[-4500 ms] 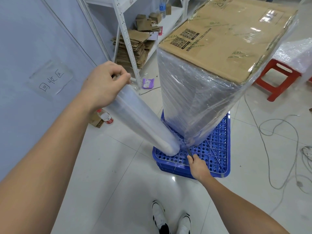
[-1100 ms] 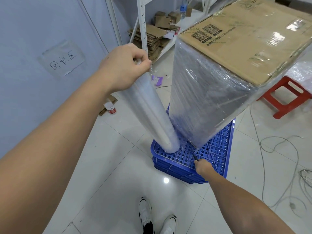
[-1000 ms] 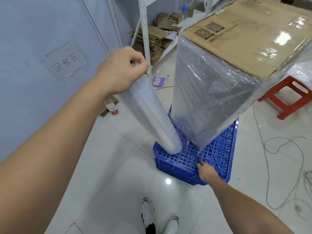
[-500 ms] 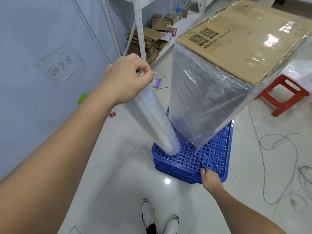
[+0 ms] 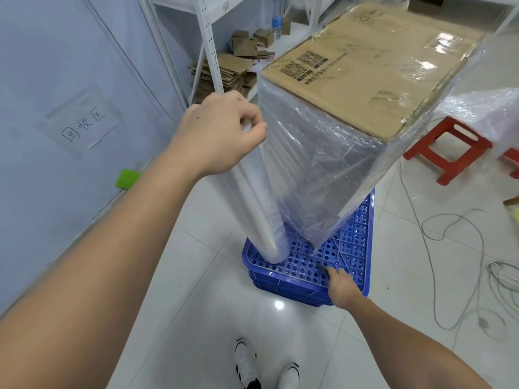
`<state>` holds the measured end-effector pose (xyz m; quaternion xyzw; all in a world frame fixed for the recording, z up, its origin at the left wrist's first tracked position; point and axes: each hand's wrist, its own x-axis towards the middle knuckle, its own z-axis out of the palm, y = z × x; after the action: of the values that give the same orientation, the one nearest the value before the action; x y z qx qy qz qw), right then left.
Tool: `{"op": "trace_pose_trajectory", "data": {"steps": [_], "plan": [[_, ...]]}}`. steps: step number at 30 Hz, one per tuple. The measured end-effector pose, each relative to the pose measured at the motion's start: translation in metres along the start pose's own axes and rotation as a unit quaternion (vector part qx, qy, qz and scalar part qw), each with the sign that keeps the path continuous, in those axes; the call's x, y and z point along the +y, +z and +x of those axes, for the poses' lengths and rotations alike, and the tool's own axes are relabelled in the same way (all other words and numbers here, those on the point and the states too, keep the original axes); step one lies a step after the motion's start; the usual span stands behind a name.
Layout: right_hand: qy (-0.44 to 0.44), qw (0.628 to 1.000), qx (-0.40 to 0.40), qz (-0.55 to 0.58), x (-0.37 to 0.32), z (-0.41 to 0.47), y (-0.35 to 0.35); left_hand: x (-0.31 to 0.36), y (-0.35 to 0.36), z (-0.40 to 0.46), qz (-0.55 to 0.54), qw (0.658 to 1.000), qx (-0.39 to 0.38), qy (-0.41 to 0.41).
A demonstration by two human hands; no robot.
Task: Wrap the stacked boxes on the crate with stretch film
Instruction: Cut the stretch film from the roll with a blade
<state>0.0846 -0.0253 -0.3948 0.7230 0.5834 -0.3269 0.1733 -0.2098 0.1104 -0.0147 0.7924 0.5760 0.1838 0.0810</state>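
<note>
On the blue crate (image 5: pixel 348 256) stands the box stack (image 5: pixel 365 66), and clear film (image 5: pixel 317 175) already sheathes its visible sides from the top edge down to the base, with a loose skirt of film lapping over the upper rim. Judging by that cover, the wrapping looks nearly finished; what seems left is to part the film from the roll (image 5: pixel 261 209) and smooth the tail down, though the far sides are hidden, so I cannot tell whether they are equally covered. That roll stands tilted, its foot resting on the crate's near left corner and its side just beside, perhaps touching, the stack. Its top end is gripped by the left hand (image 5: pixel 222 133), fingers curled round it with thumb and forefinger meeting at the front. Low down, the right hand (image 5: pixel 341 284) reaches to the crate top near the stack's bottom corner, fingers curled round a small dark tool (image 5: pixel 322 269) whose tip points toward the film there; it may be a cutter, but it is too small to tell. Nearby are white shelving (image 5: pixel 209 49) with flattened cardboard (image 5: pixel 222 77), a red stool (image 5: pixel 449 153) and loose cable (image 5: pixel 455 248) on the floor.
</note>
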Motion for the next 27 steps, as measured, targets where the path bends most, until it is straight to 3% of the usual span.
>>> {"op": "trace_pose_trajectory", "data": {"steps": [3,10,21,27], "plan": [[-0.003,1.0,0.013,-0.024,0.0,0.008,-0.001,0.003,0.002,0.003,-0.002,1.0,-0.001,0.004],[0.036,0.999,0.025,0.03,0.003,0.023,0.008,0.005,0.005,0.005,-0.003,1.0,-0.001,0.005],[0.027,0.994,0.065,0.085,0.007,0.005,-0.003,0.013,0.004,0.003,0.004,1.0,-0.013,0.003],[-0.042,0.983,0.133,0.12,0.0,-0.043,-0.044,0.037,0.005,0.003,0.045,0.998,-0.04,0.019]]}}
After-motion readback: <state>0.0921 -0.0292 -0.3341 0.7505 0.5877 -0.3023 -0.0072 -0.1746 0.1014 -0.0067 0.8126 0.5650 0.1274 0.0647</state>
